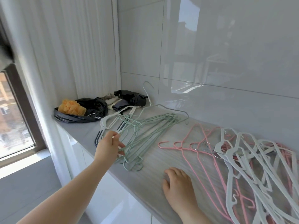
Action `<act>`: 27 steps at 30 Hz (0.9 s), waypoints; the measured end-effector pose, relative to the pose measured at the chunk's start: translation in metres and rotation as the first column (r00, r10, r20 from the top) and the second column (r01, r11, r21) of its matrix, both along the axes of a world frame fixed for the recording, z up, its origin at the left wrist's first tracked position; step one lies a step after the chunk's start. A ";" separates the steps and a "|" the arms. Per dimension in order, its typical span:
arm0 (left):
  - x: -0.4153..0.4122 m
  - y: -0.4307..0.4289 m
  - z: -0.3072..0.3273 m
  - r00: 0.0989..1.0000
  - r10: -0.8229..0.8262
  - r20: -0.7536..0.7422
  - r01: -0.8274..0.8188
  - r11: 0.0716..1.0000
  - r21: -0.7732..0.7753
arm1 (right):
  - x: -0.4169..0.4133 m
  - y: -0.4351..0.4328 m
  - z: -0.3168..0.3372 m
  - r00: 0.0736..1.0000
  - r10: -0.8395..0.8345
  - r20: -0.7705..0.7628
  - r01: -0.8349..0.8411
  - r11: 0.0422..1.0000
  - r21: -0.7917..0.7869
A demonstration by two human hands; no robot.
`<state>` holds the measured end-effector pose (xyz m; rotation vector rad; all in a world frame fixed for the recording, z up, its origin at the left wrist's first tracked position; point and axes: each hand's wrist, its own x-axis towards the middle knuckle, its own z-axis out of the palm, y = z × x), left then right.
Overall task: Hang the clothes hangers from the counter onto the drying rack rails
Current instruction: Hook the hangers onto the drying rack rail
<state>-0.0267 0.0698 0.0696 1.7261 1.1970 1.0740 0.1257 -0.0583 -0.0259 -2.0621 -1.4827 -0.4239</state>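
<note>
**Hangers wait on the counter as I reach for the green bunch**

My right hand [178, 186] lies flat and empty near the counter's [155, 164] front edge. My left hand [108, 146] curls its fingers round the green hangers [145, 131] at the left edge. Pink hangers [194, 143] and white hangers [252, 159] sprawl toward the right end, with black bags [90, 109] in the far corner. No rack is in view, and I judge nothing hung yet.

left grip [110, 147] extended with fingers pinching, right grip [178, 183] resting flat.
</note>
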 end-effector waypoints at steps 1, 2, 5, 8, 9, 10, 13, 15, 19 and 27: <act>-0.005 -0.005 0.002 1.000 0.002 0.010 -0.002 1.000 0.015 | -0.001 0.000 0.002 1.000 0.003 -0.018 -0.003 1.000 0.020; -0.011 -0.009 0.003 1.000 0.010 0.016 -0.010 1.000 0.028 | -0.003 0.000 0.004 0.999 0.011 -0.038 -0.010 0.999 0.037; -0.032 -0.019 0.009 0.999 0.036 0.040 -0.038 0.998 0.058 | -0.011 0.004 0.013 0.997 0.031 -0.066 -0.022 0.991 0.136; -0.056 -0.032 0.017 0.995 0.076 0.064 -0.081 0.994 0.075 | -0.011 0.015 0.040 0.994 0.085 -0.069 -0.062 0.958 0.279; -0.065 -0.037 0.020 0.994 0.088 0.066 -0.094 0.992 0.082 | -0.010 0.019 0.054 0.992 0.097 -0.083 -0.066 0.947 0.315; -0.074 -0.042 0.023 0.993 0.099 0.066 -0.105 0.990 0.090 | -0.009 0.023 0.070 0.992 0.089 -0.089 -0.055 0.943 0.328; -0.103 -0.064 0.031 0.990 0.134 0.043 -0.138 0.982 0.126 | -0.009 0.032 0.119 0.997 0.045 -0.065 -0.019 0.935 0.355; -0.121 -0.083 0.032 0.986 0.168 0.014 -0.168 0.972 0.166 | -0.010 0.039 0.140 0.999 0.036 -0.019 -0.026 0.934 0.357; -0.147 -0.119 0.034 0.972 0.234 -0.012 -0.225 0.946 0.233 | -0.023 0.053 0.167 0.991 0.125 0.055 -0.131 0.983 0.130; -0.227 -0.166 0.054 0.929 0.280 -0.241 -0.230 0.949 0.214 | -0.105 0.052 0.195 0.853 0.521 0.013 -0.521 0.853 0.027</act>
